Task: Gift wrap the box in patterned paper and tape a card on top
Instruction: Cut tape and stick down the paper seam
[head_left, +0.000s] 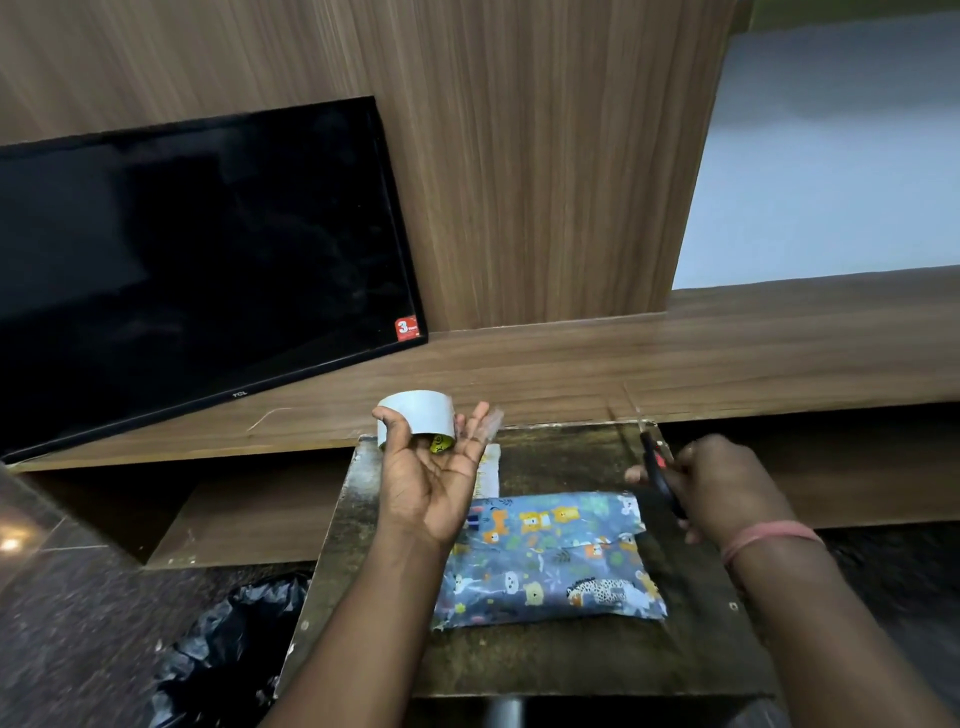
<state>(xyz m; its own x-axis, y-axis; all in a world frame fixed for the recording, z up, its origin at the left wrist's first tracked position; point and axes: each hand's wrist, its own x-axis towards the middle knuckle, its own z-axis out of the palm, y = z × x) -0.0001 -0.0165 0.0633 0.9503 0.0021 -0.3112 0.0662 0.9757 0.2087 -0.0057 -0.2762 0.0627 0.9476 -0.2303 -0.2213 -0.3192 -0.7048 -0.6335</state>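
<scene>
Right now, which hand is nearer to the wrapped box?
Left. The left hand holds the tape roll just above the wrapped box's far left corner; the right hand, gripping scissors, hovers past its right end.

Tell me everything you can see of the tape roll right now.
The tape roll is a wide, pale grey ring with a yellow printed core showing at its lower open end. It is raised above the table's far left corner, lying on its side. The left hand, palm up, has its thumb hooked through the core, fingers extended. A clear strip seems to trail off toward those fingertips.
</scene>
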